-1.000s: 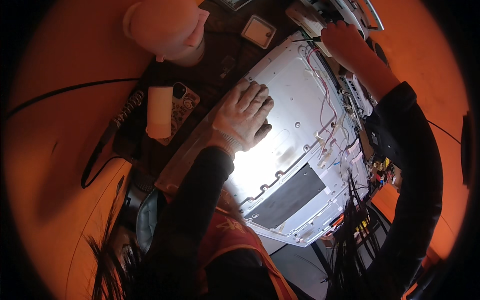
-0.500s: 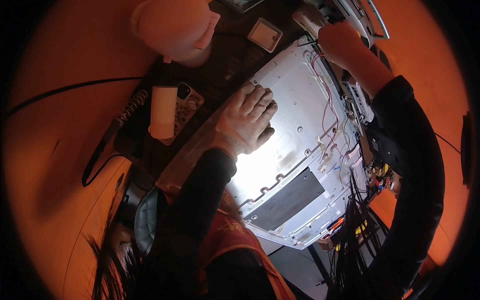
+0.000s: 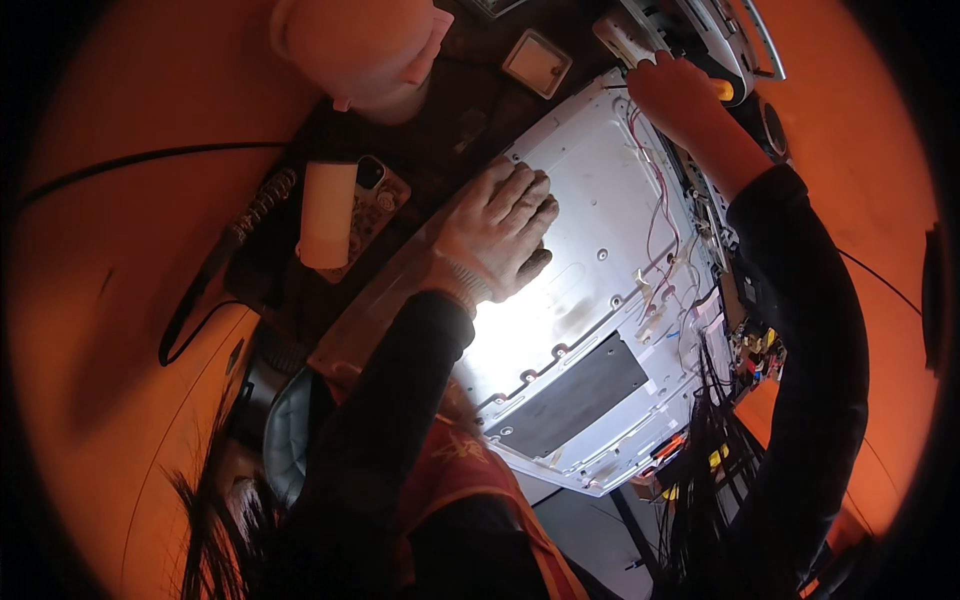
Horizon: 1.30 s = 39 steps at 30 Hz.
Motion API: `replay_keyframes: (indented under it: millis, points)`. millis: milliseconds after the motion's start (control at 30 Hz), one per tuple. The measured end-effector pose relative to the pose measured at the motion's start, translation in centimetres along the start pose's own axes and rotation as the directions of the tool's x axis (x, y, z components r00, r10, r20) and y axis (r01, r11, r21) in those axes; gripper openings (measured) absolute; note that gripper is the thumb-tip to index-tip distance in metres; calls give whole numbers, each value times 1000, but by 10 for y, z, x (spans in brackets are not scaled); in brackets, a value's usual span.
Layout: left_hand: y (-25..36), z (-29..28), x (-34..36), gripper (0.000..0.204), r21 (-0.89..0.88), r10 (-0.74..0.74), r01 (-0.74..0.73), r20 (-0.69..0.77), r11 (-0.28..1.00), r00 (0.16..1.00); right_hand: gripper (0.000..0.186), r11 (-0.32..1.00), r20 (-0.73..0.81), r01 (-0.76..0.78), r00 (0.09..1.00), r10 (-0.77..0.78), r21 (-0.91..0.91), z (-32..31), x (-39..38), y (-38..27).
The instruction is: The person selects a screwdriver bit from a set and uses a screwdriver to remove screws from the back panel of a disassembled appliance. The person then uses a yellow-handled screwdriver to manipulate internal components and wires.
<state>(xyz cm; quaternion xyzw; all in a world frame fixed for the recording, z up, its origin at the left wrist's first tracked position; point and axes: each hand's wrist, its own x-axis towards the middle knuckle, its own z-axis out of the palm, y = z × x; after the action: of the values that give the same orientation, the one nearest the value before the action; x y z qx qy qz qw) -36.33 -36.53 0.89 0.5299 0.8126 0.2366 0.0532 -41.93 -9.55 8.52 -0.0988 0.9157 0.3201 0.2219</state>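
Observation:
A large white metal panel (image 3: 580,200), apparently the back of a flat screen, lies tilted across the middle, with a dark rectangular plate and thin red wires on it. My left hand (image 3: 505,222), in a pale glove, rests flat on its left part, fingers stretched out. At the panel's far right corner, my bare right hand (image 3: 675,95) is closed. Out of its left side juts a thin dark shaft (image 3: 614,87), and a yellow end shows behind it; this looks like a screwdriver. The fingers hide its middle.
At the left stand a pale cylinder (image 3: 327,215) and a patterned phone (image 3: 385,200). A small white tray (image 3: 537,64) lies beyond the panel. Opposite me is a person in a pale cap (image 3: 355,45). A white curved casing (image 3: 700,35) stands behind my right hand.
My right fist has turned slightly, and its forearm has swung a little inward to the left. More of the yellow end shows. My left hand stays flat on the panel.

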Motion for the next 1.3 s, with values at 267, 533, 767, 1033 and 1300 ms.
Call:
replay_keyframes:
  millis: [267, 533, 767, 1033, 1300]
  points:
    - [0, -1, 1, 48, 22, 9, -9, 3, 1000, 1000, 18, 975, -176, 165, 966, -190, -148, 21, 17, 7]
    - [1, -1, 2, 50, 66, 15, -16, 25, 998, 1000, 21, 991, -265, 103, 957, -122, -85, 39, 1, -9]
    - [2, 1, 1, 50, 56, 6, -6, 4, 998, 1000, 12, 999, -73, 6, 997, -3, 41, 29, 9, -3]
    - [1, 0, 1, 50, 56, 10, -10, 6, 998, 1000, 14, 993, -40, -70, 996, 74, 99, 18, 29, -7]
    - [0, 2, 1, 49, 44, 15, -15, 1, 999, 1000, 13, 998, -183, -22, 983, 33, 60, 29, 24, -10]
